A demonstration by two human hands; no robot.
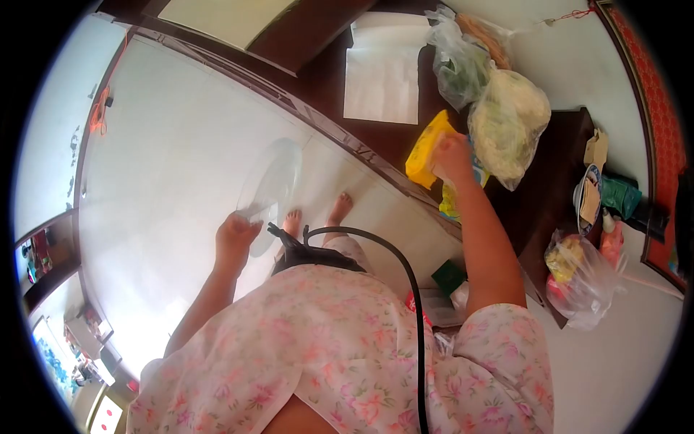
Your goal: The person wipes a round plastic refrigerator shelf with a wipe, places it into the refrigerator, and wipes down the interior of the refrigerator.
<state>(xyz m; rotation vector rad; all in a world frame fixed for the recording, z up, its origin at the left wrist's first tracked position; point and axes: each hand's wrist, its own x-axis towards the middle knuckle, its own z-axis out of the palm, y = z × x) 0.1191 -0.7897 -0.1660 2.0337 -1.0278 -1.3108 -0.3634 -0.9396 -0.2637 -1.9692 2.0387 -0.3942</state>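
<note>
At the desk (322, 83) edge, the right hand's (452, 155) fingers are narrow, pinching a yellow packet (423, 155); the left hand's (237, 235) fingers grip the rim of a clear disc (273, 184) over the floor (159, 145). Risks: the disc looks smooth and is held at one end only, so it could slip or tip, landing near the bare feet (341, 208). A loose pinch could drop the packet off the edge. The right wrist, close to the bagged cauliflower-like vegetable (510, 123), could snag its plastic. Unclear: disc material (glass or plastic), blurred and see-through; packet print; the right fingertips, partly hidden; a yellow-green packet (449, 200), partly blocked by the forearm.
</note>
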